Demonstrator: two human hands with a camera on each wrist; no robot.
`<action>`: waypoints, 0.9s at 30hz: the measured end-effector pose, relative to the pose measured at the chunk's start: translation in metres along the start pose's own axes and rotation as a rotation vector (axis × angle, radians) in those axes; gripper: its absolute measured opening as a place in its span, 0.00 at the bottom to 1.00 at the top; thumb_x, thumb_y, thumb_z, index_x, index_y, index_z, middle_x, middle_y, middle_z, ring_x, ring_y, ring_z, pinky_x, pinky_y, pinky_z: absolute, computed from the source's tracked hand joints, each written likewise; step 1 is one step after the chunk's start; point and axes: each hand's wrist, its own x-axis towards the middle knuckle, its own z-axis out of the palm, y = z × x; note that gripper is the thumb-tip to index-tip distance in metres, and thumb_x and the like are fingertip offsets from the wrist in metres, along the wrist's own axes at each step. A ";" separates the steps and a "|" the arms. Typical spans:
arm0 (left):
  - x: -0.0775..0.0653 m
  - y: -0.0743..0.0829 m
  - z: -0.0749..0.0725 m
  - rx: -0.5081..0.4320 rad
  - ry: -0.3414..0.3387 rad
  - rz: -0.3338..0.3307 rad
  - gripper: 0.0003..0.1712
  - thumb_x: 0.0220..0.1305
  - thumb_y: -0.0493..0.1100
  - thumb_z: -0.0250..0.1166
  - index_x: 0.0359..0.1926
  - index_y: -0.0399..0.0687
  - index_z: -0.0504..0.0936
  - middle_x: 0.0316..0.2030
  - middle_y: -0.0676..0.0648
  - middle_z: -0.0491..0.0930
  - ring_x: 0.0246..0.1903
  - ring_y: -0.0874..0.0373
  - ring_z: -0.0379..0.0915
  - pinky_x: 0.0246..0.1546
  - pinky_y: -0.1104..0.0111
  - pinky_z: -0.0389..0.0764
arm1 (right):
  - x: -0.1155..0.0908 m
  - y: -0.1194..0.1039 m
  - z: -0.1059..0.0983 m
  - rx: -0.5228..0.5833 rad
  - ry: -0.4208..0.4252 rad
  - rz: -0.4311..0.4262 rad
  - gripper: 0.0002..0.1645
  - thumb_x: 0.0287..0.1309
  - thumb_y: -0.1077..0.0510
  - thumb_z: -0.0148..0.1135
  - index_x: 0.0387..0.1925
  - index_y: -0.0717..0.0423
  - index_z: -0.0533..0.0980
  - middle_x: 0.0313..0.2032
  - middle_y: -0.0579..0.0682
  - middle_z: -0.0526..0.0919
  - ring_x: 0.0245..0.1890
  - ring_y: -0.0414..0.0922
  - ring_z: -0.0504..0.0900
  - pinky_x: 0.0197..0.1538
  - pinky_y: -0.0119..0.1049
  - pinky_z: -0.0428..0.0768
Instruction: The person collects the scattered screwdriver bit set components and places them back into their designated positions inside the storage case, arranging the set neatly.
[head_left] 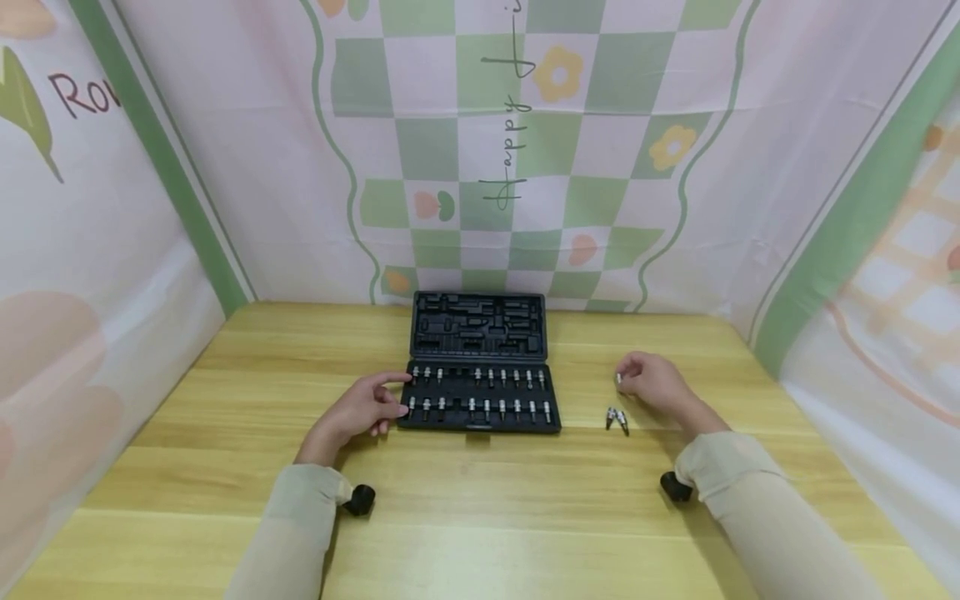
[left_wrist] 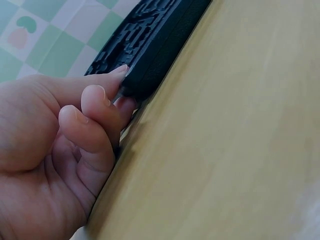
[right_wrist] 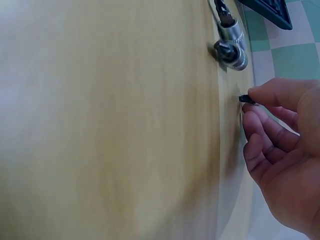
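An open black case (head_left: 480,431) of bit sockets lies on the table, with several silver bit sockets (head_left: 487,408) standing in two rows in its lower half. My left hand (head_left: 363,408) holds the case's left edge; the thumb (left_wrist: 95,85) rests at a front corner and the last fingers curl below. Out to the right, my right hand (head_left: 656,383) pinches a small bit socket (right_wrist: 246,99) between thumb and fingers, its dark tip showing. Two more bit sockets (right_wrist: 231,54) lie on the table beside that hand, touching or nearly touching each other.
The case's lid (head_left: 480,325) leans back, its inside moulded with recesses. Both rows hold gaps near the middle. A wooden table (head_left: 480,517) carries everything. Printed cloth (head_left: 495,150) hangs behind and on both sides.
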 end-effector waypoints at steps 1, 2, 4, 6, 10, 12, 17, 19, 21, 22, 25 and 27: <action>0.000 0.000 0.000 -0.002 -0.002 0.003 0.33 0.65 0.32 0.63 0.70 0.45 0.65 0.32 0.40 0.79 0.15 0.58 0.69 0.17 0.67 0.75 | 0.001 -0.001 0.000 -0.001 -0.004 0.004 0.10 0.54 0.66 0.65 0.39 0.66 0.78 0.35 0.57 0.81 0.38 0.52 0.78 0.43 0.47 0.77; -0.003 0.004 0.001 -0.003 -0.004 0.005 0.33 0.66 0.32 0.62 0.70 0.44 0.65 0.33 0.39 0.79 0.15 0.57 0.69 0.17 0.67 0.75 | 0.003 -0.002 0.001 -0.001 -0.008 0.009 0.10 0.54 0.66 0.65 0.40 0.66 0.78 0.36 0.57 0.81 0.38 0.53 0.78 0.44 0.48 0.77; -0.008 0.011 0.002 -0.006 -0.008 0.004 0.33 0.66 0.31 0.62 0.70 0.41 0.64 0.33 0.37 0.79 0.15 0.57 0.69 0.17 0.67 0.74 | 0.006 -0.004 0.001 -0.005 -0.012 0.016 0.11 0.55 0.66 0.64 0.40 0.67 0.78 0.36 0.58 0.81 0.38 0.53 0.78 0.44 0.49 0.77; -0.013 0.020 0.003 -0.008 -0.013 0.006 0.33 0.66 0.30 0.61 0.70 0.38 0.63 0.33 0.35 0.78 0.15 0.57 0.69 0.17 0.67 0.74 | 0.010 -0.007 0.001 -0.007 -0.015 0.026 0.11 0.56 0.65 0.63 0.41 0.67 0.78 0.36 0.58 0.81 0.38 0.53 0.78 0.44 0.48 0.77; -0.017 0.028 0.004 -0.014 -0.012 0.013 0.33 0.66 0.29 0.60 0.70 0.35 0.62 0.34 0.34 0.78 0.15 0.57 0.69 0.17 0.68 0.74 | 0.017 -0.014 0.002 -0.002 -0.013 0.016 0.10 0.57 0.66 0.62 0.41 0.68 0.78 0.35 0.58 0.81 0.37 0.52 0.78 0.42 0.46 0.77; -0.016 0.026 0.004 -0.016 -0.009 0.012 0.33 0.66 0.28 0.60 0.70 0.35 0.63 0.33 0.35 0.78 0.15 0.57 0.69 0.17 0.68 0.74 | 0.020 -0.019 0.003 0.005 -0.013 0.012 0.10 0.57 0.66 0.61 0.41 0.68 0.78 0.35 0.58 0.81 0.36 0.51 0.78 0.41 0.43 0.77; -0.007 0.011 0.003 -0.011 -0.003 0.000 0.33 0.66 0.28 0.61 0.70 0.38 0.63 0.33 0.36 0.78 0.14 0.57 0.69 0.16 0.68 0.74 | 0.027 -0.028 0.007 0.039 -0.011 0.017 0.10 0.56 0.68 0.60 0.41 0.69 0.78 0.34 0.58 0.81 0.32 0.49 0.80 0.35 0.37 0.79; -0.003 0.006 0.002 -0.013 -0.003 0.003 0.33 0.66 0.29 0.61 0.70 0.38 0.63 0.33 0.36 0.78 0.14 0.57 0.69 0.16 0.67 0.74 | 0.030 -0.031 0.010 0.053 -0.011 0.026 0.11 0.56 0.68 0.60 0.42 0.69 0.78 0.34 0.58 0.81 0.31 0.48 0.80 0.34 0.36 0.79; -0.001 0.002 0.001 -0.017 -0.004 0.005 0.34 0.66 0.30 0.61 0.71 0.39 0.63 0.33 0.37 0.79 0.14 0.57 0.69 0.16 0.67 0.74 | 0.032 -0.034 0.013 0.057 -0.006 0.031 0.11 0.56 0.67 0.60 0.42 0.68 0.78 0.35 0.58 0.81 0.32 0.48 0.80 0.34 0.37 0.79; -0.001 0.001 0.001 -0.020 -0.005 0.005 0.34 0.66 0.31 0.62 0.71 0.40 0.63 0.33 0.37 0.79 0.14 0.57 0.69 0.16 0.67 0.74 | 0.033 -0.036 0.014 0.058 -0.003 0.037 0.11 0.57 0.67 0.59 0.43 0.67 0.78 0.35 0.58 0.81 0.32 0.48 0.80 0.35 0.37 0.79; 0.000 -0.001 0.001 -0.024 -0.007 0.004 0.34 0.66 0.32 0.63 0.71 0.42 0.63 0.33 0.38 0.79 0.14 0.57 0.69 0.16 0.67 0.74 | 0.036 -0.041 0.018 0.059 0.007 0.039 0.12 0.58 0.66 0.60 0.43 0.66 0.79 0.36 0.58 0.82 0.35 0.50 0.80 0.38 0.39 0.80; 0.000 0.000 0.000 -0.024 -0.008 0.007 0.34 0.66 0.32 0.63 0.71 0.42 0.63 0.33 0.38 0.79 0.14 0.57 0.69 0.16 0.67 0.74 | 0.037 -0.046 0.020 0.064 0.010 0.035 0.11 0.58 0.66 0.60 0.43 0.65 0.79 0.37 0.58 0.82 0.37 0.51 0.80 0.39 0.41 0.80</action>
